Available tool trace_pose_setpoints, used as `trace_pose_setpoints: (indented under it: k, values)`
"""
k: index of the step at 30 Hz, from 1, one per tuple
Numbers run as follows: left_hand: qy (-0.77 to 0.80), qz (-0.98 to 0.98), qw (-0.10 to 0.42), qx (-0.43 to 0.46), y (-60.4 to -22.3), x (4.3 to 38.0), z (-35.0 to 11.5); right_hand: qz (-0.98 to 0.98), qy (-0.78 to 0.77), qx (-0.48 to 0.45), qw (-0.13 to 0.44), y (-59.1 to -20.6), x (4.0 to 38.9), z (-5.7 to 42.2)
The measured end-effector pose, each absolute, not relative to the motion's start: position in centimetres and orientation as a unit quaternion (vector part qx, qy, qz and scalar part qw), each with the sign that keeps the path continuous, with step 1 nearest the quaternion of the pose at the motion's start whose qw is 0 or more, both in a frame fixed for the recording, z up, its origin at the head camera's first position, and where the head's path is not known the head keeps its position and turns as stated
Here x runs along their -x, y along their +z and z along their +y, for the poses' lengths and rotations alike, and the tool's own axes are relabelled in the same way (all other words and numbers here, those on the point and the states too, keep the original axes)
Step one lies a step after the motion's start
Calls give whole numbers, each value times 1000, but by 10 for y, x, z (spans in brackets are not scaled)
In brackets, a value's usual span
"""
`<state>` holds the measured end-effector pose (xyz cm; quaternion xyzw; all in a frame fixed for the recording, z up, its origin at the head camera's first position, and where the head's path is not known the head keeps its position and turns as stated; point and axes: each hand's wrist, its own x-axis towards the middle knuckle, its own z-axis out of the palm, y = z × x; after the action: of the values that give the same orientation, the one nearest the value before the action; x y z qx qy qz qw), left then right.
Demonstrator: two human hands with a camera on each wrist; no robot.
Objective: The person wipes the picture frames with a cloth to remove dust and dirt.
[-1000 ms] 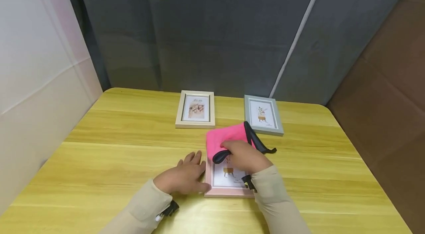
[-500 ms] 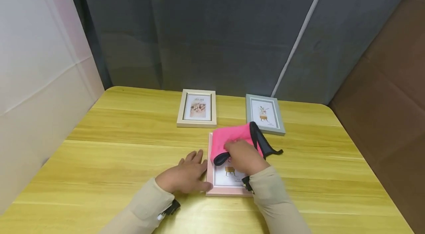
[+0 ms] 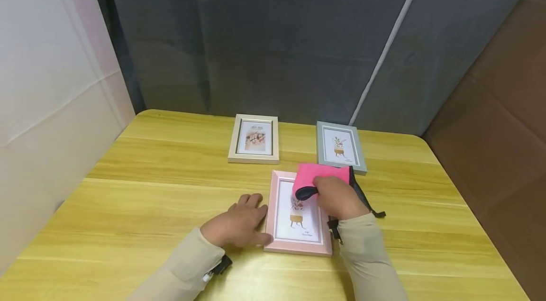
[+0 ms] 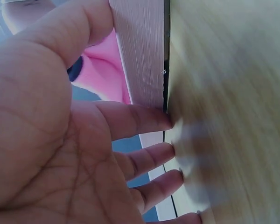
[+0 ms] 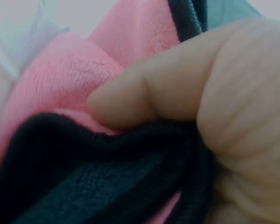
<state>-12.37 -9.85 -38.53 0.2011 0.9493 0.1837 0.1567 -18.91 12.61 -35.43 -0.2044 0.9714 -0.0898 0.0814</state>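
Note:
A pink picture frame (image 3: 298,247) lies face up near the front of the table, showing a potted plant print. My left hand (image 3: 236,223) rests at its left side, fingers spread and the thumb on the lower left corner. In the left wrist view, the fingertips line the side of the pink frame (image 4: 142,56). My right hand (image 3: 341,198) grips a folded pink cloth (image 3: 322,171) with dark edging over the frame's upper right part. The right wrist view shows the thumb pressed into the pink cloth (image 5: 60,79); the other fingers are mostly hidden.
Farther back lie a cream picture frame (image 3: 232,149) on the left and a grey-green picture frame (image 3: 362,161) on the right, just beyond the cloth. The yellow wood-grain table (image 3: 141,187) ends at a dark grey curtain (image 3: 273,45).
My right hand has moved the cloth rightward across the pink frame, uncovering its upper left part and more of the print. The left hand stays at the frame's left side.

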Motion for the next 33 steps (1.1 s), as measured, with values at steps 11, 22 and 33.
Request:
trace_pose_setpoints:
  k: [11, 22, 33]
  values:
    - [185, 949, 140, -212, -383, 121, -101, 925, -163, 327, 102, -365, 188, 99]
    - [185, 950, 141, -210, -380, 118, -102, 968, -85, 224, 75, -361, 193, 118]
    - [173, 949, 134, -225, -380, 117, -106, 908, -186, 363, 98, -373, 195, 95]
